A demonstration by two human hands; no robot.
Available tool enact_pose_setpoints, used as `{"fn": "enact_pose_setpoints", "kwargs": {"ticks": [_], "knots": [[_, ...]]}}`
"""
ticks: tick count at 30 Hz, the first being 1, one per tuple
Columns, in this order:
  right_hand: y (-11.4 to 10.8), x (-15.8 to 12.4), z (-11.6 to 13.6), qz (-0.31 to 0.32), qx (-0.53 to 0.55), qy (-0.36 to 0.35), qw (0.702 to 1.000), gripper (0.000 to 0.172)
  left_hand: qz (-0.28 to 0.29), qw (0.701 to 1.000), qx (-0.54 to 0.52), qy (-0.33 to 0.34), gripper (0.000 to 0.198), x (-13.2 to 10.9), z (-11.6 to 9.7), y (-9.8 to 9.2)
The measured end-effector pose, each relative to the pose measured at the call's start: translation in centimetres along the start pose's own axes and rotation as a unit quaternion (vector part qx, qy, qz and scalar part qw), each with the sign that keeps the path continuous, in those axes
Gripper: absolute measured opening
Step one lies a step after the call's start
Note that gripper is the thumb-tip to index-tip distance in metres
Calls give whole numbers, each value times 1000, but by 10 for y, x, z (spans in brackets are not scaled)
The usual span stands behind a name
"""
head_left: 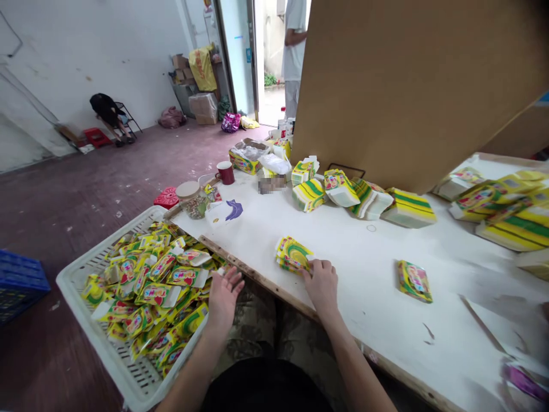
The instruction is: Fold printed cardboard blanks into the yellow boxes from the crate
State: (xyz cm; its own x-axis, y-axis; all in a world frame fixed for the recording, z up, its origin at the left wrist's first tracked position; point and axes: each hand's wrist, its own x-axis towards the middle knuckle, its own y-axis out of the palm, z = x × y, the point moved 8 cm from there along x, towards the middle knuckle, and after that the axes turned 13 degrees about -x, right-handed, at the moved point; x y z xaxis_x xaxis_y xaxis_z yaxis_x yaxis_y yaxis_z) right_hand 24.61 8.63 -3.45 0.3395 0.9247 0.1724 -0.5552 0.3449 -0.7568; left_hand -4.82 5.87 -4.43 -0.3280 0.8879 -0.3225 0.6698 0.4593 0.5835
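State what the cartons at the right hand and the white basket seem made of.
Cartons: probably thin printed card, perhaps slightly glossy, judging by the layered white-edged end tabs. Basket: likely moulded plastic, smooth satin finish, given its regular slots.

Daylight glares through the doorway [271,102], with blur and wide-angle stretching toward the right edge.

The yellow-green packets [156,293] in the basket [91,337] and the yellow sheet [202,68] beyond are showing lettering — all too blurred or small to read.
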Motion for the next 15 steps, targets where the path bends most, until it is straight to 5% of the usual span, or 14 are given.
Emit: {"fn": "enact_pose_setpoints", "kwargs": {"ticks": [8,11,15], "knots": [[-2,-12,14,63,65,9,996,23,98,991,23,-91,55,-34,48,34],[1,-31,42,149,139,-31,978,27,143,987,2,-79,66,-40,47,58],[11,-69,88,259,262,-87,926,34,159,986,-19,-53,49,-43,38,82]]}}
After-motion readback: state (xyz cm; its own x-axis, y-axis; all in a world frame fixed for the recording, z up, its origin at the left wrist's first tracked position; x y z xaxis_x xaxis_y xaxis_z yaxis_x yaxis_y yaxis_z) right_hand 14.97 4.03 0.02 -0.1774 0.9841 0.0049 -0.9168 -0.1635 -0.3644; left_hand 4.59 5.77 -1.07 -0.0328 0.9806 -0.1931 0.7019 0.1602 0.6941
